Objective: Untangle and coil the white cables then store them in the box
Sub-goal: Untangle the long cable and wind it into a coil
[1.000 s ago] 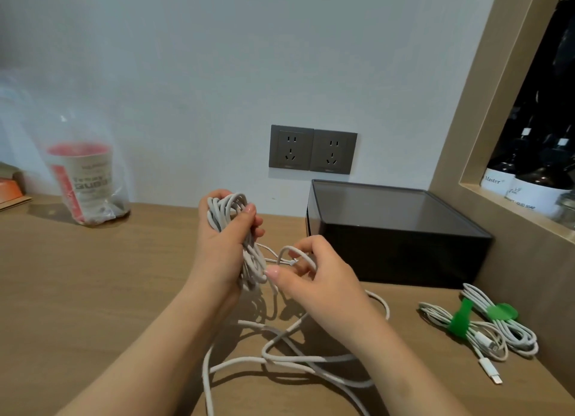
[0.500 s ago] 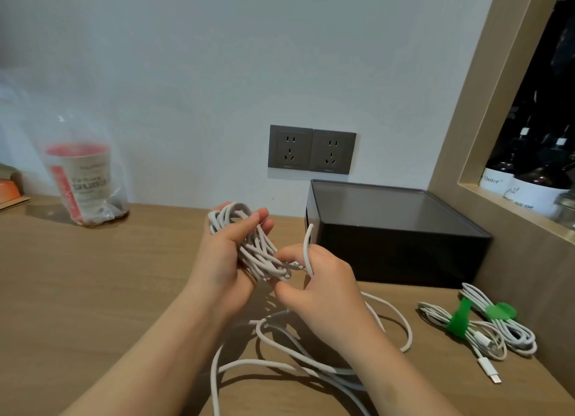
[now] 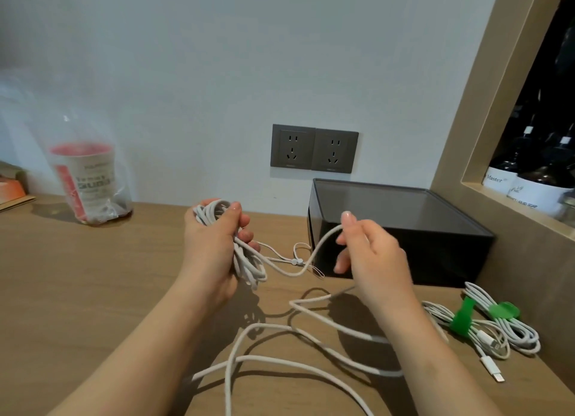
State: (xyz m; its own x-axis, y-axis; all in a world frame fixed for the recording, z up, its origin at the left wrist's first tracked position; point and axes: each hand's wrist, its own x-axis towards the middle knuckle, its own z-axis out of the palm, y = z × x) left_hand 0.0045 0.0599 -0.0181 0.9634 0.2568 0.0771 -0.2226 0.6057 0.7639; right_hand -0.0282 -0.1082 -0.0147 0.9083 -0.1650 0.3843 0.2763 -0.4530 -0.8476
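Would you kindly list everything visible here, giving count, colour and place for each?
white cable: one, white, partly coiled in the left hand, the rest in loose loops on the table
tied cable coils: two, white with green ties, on the table at right
box: one, black, against the wall right of centre
sockets: two, grey, on the wall above the box
cup: one, white and red, in a clear bag at left
bottles: at least two, dark with white labels, in the right-hand niche
table: one, light wood
left hand: grips the coil
right hand: holds a strand
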